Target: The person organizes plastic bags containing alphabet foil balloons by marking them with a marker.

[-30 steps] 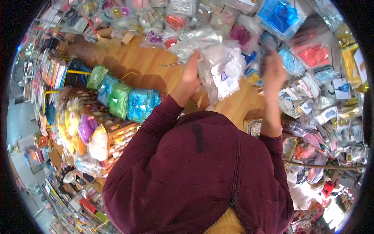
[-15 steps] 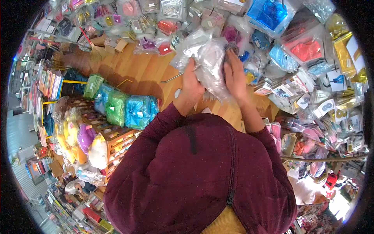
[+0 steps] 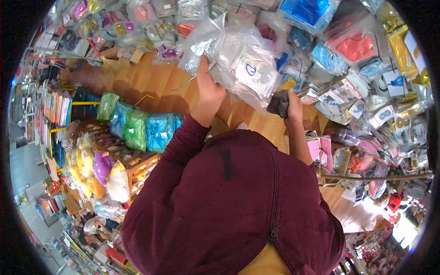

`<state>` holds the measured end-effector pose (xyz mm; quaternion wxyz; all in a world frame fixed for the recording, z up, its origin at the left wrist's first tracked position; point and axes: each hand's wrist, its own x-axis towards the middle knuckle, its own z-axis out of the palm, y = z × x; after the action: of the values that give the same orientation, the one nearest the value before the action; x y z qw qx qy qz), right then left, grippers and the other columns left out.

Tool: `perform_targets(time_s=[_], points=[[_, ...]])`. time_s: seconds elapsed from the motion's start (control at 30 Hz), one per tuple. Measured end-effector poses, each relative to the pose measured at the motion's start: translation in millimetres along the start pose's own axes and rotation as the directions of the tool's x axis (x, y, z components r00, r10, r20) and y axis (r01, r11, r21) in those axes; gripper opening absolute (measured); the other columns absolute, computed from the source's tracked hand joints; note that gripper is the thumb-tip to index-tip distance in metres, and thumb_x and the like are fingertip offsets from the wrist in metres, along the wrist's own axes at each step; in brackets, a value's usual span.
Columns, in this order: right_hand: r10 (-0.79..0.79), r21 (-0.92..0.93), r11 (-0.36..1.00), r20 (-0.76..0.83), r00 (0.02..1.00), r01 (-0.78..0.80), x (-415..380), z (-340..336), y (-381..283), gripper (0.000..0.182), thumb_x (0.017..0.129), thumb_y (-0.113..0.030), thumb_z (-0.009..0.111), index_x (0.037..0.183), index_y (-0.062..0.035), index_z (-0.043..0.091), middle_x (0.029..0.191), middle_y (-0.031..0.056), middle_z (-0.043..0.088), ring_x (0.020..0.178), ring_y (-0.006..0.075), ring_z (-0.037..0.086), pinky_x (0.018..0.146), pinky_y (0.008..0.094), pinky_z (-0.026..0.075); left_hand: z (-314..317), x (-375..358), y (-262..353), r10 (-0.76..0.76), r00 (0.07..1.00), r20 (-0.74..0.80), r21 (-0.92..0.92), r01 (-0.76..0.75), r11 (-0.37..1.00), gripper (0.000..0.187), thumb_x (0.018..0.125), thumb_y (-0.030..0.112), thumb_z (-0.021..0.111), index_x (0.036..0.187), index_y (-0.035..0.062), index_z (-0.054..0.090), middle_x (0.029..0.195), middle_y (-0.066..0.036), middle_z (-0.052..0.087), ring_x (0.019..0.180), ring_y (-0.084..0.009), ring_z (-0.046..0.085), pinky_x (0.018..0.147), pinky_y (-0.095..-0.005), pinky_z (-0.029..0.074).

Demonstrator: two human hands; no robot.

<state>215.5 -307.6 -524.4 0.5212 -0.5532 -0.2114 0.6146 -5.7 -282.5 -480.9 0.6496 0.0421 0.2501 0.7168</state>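
Note:
Clear plastic packets with silvery contents point(image 3: 201, 50) are gripped at their lower edge by my left hand point(image 3: 210, 86). Beside them, touching, hangs a larger clear packet point(image 3: 251, 68) with a white label bearing a blue mark. My right hand point(image 3: 293, 108) is closed round a dark crumpled cloth-like item point(image 3: 278, 104), just below the labelled packet's lower right corner. A metal hook rod point(image 3: 184, 84) sticks out to the left of my left hand.
Hanging packets, among them a blue one point(image 3: 305, 11) and a red one point(image 3: 355, 46), fill the top and right. At left stand a wooden crate point(image 3: 137, 169) with bagged plush toys point(image 3: 103, 166) and green and blue packs point(image 3: 160, 130). A person point(image 3: 94, 225) is at lower left.
My right hand has moved down and right, off the silvery packet, with the dark item in it. My left hand has shifted left, and the labelled packet now shows its face.

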Motion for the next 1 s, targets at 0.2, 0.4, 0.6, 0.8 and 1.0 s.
perform_targets(time_s=[0.2, 0.4, 0.6, 0.8, 1.0], points=[[0.295, -0.383, 0.914, 0.404, 0.866, -0.133, -15, 8, -6, 0.022, 0.079, -0.022, 0.057, 0.081, 0.0005, 0.06, 0.07, 0.0017, 0.057, 0.057, 0.0086, 0.051, 0.049, 0.0228, 0.04, 2, -2, -12, 0.006, 1.0, -0.019, 0.091, -0.004, 0.996, 0.045, 0.088, 0.037, 0.036, 0.12, 0.0049, 0.036, 0.116, -0.01, 0.045, 0.107, -0.0258, 0.044, 0.092, -0.0405, 0.034], [0.323, -0.288, 0.932, 0.382, 0.866, -0.22, -26, -6, -25, 0.021, 0.074, -0.016, 0.061, 0.085, 0.0016, 0.059, 0.072, 0.0066, 0.06, 0.064, 0.0141, 0.058, 0.058, 0.0271, 0.048, -9, 2, -5, -0.03, 0.999, -0.01, 0.227, 0.032, 0.973, 0.046, 0.088, 0.037, 0.04, 0.12, 0.0042, 0.036, 0.117, -0.009, 0.045, 0.106, -0.023, 0.046, 0.089, -0.0381, 0.038], [0.064, 0.069, 0.993, 0.378, 0.924, -0.097, -32, 25, -83, 0.015, 0.075, -0.014, 0.056, 0.084, -0.0015, 0.057, 0.076, 0.0046, 0.057, 0.065, 0.0144, 0.056, 0.057, 0.0268, 0.045, -60, 12, -26, -0.071, 0.994, -0.082, 0.563, 0.104, 0.82, 0.053, 0.084, 0.039, 0.047, 0.121, 0.0019, 0.037, 0.115, -0.01, 0.046, 0.105, -0.0201, 0.046, 0.088, -0.034, 0.038], [0.025, 0.134, 0.987, 0.431, 0.902, -0.091, 34, 82, -90, 0.013, 0.077, -0.016, 0.055, 0.08, -0.0029, 0.056, 0.073, 0.0054, 0.055, 0.063, 0.0153, 0.054, 0.057, 0.0305, 0.045, -31, -27, -20, -0.29, 0.957, -0.005, 0.962, 0.084, 0.26, 0.044, 0.087, 0.035, 0.043, 0.116, 0.001, 0.045, 0.111, -0.01, 0.051, 0.099, -0.0165, 0.049, 0.082, -0.029, 0.041], [0.041, 0.153, 0.977, 0.553, 0.832, -0.15, 31, 110, -83, 0.016, 0.082, -0.017, 0.052, 0.084, -0.0009, 0.055, 0.08, 0.0073, 0.06, 0.071, 0.0174, 0.058, 0.065, 0.0292, 0.048, -21, -34, -16, -0.395, 0.914, 0.087, 0.927, 0.071, 0.368, 0.036, 0.08, 0.024, 0.056, 0.108, 0.0015, 0.051, 0.103, -0.006, 0.055, 0.09, -0.0134, 0.052, 0.077, -0.0274, 0.043]])
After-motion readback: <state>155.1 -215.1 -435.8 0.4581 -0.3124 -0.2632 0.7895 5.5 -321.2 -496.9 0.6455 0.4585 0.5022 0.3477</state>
